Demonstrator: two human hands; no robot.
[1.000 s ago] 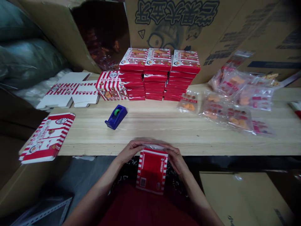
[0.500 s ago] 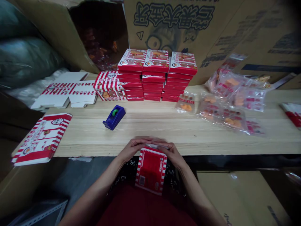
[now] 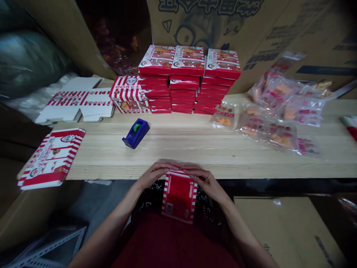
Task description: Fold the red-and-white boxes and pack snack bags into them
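Observation:
My left hand and my right hand hold the top end of a red-and-white striped cardboard box from both sides, just below the table's front edge. Their fingers nearly meet over the box's open end, hiding whatever lies at its mouth. The printed red back of the box faces up, and its lower end rests toward my red top. Nothing else touches either hand.
On the pale wood table stand several stacks of red boxes. A blue tape dispenser sits left of centre, flat box blanks lie left, and clear bags of orange snacks lie right. Cardboard cartons stand behind.
The hands have closed further over the box's top end, covering the strip of clear plastic seen earlier. The whole scene sits slightly higher in view, and the box looks a little shorter.

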